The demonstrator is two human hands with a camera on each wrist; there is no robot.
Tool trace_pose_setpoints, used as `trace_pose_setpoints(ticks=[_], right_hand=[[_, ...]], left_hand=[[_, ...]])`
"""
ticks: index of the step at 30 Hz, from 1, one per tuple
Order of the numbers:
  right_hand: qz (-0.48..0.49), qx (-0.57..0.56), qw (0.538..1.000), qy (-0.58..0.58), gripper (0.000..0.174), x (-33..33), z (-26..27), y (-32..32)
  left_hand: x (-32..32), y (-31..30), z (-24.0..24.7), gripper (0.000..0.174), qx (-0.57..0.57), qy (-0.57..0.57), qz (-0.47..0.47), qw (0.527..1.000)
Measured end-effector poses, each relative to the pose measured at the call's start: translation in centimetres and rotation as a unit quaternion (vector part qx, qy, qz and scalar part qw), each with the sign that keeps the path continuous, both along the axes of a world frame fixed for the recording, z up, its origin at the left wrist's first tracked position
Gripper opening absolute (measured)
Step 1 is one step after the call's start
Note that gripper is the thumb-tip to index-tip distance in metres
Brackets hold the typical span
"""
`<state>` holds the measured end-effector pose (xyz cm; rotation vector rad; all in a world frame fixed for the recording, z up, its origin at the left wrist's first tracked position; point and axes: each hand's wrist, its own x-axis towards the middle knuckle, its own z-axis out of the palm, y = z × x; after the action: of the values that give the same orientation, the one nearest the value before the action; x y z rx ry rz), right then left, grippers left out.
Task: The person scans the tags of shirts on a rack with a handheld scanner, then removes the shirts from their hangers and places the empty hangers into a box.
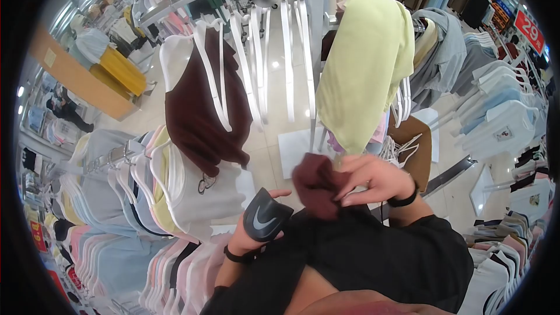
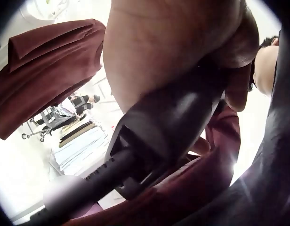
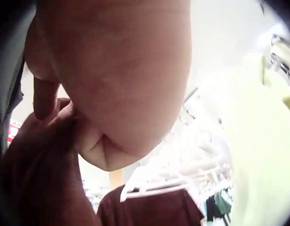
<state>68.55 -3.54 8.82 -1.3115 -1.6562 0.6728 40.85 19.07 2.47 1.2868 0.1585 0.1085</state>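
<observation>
My left hand (image 1: 244,238) grips a dark grey handheld device (image 1: 266,214) with a pale swoosh mark. In the left wrist view a black, ribbed tube-like part (image 2: 107,175) leads off the device's lower end. A maroon garment (image 1: 318,185), bunched up and slightly blurred, hangs from my right hand (image 1: 379,178), which pinches its upper edge between thumb and fingers. Close in front of me, another maroon garment (image 1: 204,105) hangs askew on a white hanger. Just beyond my right hand, a pale yellow-green garment (image 1: 370,58) drapes from the rack.
White hangers (image 1: 255,58) dangle from the rail ahead. Packed clothes racks stand on both sides, with pastel tops (image 1: 125,256) at left and light shirts (image 1: 496,125) at right. A wood-coloured panel (image 1: 81,76) stands far left. A brown bin-like thing (image 1: 417,146) sits below right.
</observation>
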Motion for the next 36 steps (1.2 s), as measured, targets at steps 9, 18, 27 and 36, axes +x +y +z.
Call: trace_pose_setpoints(ticks=[9, 18, 27, 36], right_hand=[[-0.249, 0.293, 0.921, 0.055, 0.04, 7.8, 8.3, -3.1], [-0.43, 0.3, 0.851, 0.024, 0.04, 24.1, 18.2, 4.0], [-0.46, 0.09, 0.818, -0.334, 0.049, 23.7, 9.9, 5.8], [-0.1, 0.173, 0.968, -0.152, 0.024, 1.6, 8.1, 8.2]], left_hand=[[-0.8, 0.1, -0.6, 0.07, 0.04, 0.032, -0.029, 0.998], [-2.1, -1.4, -0.8, 0.057, 0.016, -0.006, 0.051, 0.999], [-4.8, -1.8, -3.7, 0.055, 0.041, 0.053, 0.116, 0.991], [-4.2, -1.9, -5.5, 0.061, 0.086, 0.099, 0.218, 0.967]])
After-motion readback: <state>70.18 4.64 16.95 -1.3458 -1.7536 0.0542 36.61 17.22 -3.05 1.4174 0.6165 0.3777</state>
